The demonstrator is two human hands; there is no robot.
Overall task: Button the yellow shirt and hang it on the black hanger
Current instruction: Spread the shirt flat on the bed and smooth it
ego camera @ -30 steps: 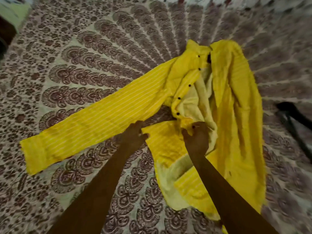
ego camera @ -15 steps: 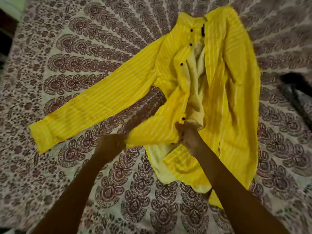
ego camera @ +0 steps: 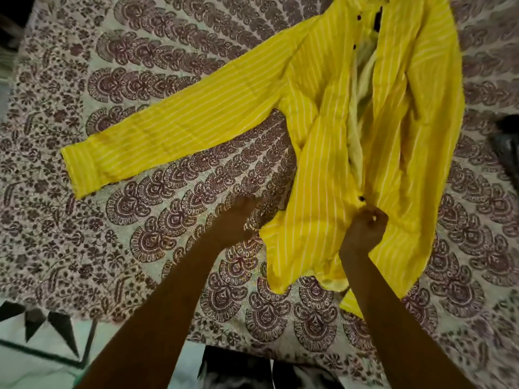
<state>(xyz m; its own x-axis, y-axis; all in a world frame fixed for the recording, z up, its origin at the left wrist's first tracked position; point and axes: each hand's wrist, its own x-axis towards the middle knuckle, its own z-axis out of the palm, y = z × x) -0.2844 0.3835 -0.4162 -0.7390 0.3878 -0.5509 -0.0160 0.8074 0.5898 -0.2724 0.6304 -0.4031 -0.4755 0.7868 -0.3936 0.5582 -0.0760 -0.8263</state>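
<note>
The yellow striped shirt point(ego camera: 317, 192) lies open on the patterned bedspread, collar away from me, its left sleeve stretched out to the left. Black buttons run down the left front edge. My right hand point(ego camera: 365, 230) pinches that front edge just below a black button point(ego camera: 362, 197). My left hand point(ego camera: 238, 217) lies on the bedspread with curled fingers, right beside the outer edge of the same front panel; whether it holds cloth is unclear. A dark shape at the right edge looks like the black hanger point(ego camera: 507, 136), blurred and mostly cut off.
The brown and cream bedspread point(ego camera: 140, 220) covers the whole bed. Its near edge runs along the bottom, with a pale floor and a dark zigzag mat point(ego camera: 42, 332) at lower left.
The left front panel, bunched up before, now lies drawn straight toward me. My right hand kept its hold on the button edge. My left hand moved down beside the panel.
</note>
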